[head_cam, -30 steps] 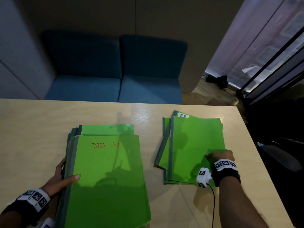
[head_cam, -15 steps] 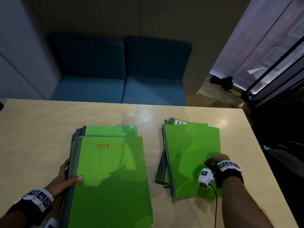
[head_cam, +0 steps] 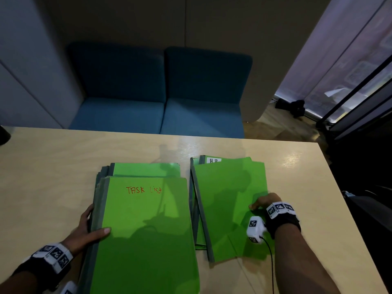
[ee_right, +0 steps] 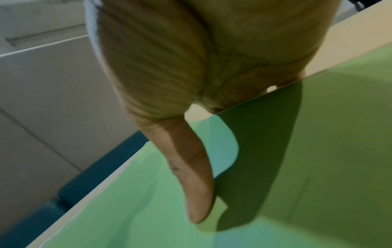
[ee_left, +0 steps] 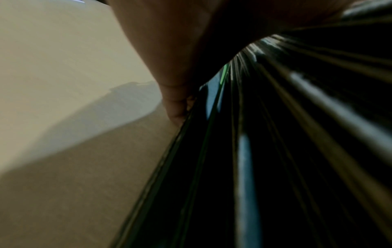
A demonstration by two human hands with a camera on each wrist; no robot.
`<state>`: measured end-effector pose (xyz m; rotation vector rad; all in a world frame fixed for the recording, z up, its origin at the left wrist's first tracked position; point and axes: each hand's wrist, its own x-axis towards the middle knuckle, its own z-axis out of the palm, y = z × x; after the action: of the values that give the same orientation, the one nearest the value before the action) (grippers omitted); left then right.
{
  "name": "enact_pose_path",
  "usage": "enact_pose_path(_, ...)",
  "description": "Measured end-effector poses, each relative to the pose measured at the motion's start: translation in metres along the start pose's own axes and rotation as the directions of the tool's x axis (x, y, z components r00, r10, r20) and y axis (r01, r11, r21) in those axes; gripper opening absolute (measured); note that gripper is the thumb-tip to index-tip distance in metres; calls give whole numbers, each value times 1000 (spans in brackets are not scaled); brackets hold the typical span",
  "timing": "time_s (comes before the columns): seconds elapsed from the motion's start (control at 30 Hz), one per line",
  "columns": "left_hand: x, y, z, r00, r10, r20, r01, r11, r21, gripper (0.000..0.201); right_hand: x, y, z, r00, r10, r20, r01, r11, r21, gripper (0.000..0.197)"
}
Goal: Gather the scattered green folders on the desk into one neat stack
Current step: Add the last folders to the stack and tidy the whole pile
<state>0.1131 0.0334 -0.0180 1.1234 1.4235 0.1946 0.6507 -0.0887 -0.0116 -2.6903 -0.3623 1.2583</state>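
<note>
Two piles of green folders lie on the desk (head_cam: 53,177). The left stack (head_cam: 144,230) has "TASK List" written in red on its top cover. My left hand (head_cam: 89,230) rests at its left side, thumb flat on the cover and fingers (ee_left: 176,107) straight against the grey spines (ee_left: 254,151). On the right pile, the top folder (head_cam: 229,204) lies skewed over the folders beneath, one with a white label (head_cam: 214,160). My right hand (head_cam: 263,203) pinches that top folder's right edge, thumb (ee_right: 195,184) on its cover (ee_right: 318,151) and fingers hidden under it.
A blue two-seat sofa (head_cam: 159,92) stands behind the desk's far edge. The desk's right edge (head_cam: 339,209) drops off just beyond my right hand. A dark object (head_cam: 3,134) sits at the far left edge. A black cable (head_cam: 271,262) runs from my right wrist camera.
My right hand has pulled the right pile's top folder toward me and turned it, so it now sticks out past the folders beneath. My left hand has stayed on the left stack.
</note>
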Motion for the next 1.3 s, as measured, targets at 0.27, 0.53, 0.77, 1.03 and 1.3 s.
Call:
enact_pose_path(0.27,-1,2,2,1000,4,-9,-4,1000,18,169,-7,-22,20,982,-176,-74,181,981,69,48)
enact_pose_path(0.53,1,-2,-3,999,33,4,-33,997,71,165,-46,-30,3,820,-355,-450,521,788,328,48)
enact_pose_path(0.77,-2,0,-3,998,62,8,-62,995,75,166,-122,-81,-62,659,-361,-660,749,390,535,34)
enact_pose_path(1.03,-4,0,-5,995,103,18,-104,991,87,163,-136,-73,76,826,-498,-262,505,451,736,47)
enact_pose_path(1.3,-9,3,-5,982,189,2,-189,982,24,163,-126,-74,145,879,-437,189,465,873,-145,44)
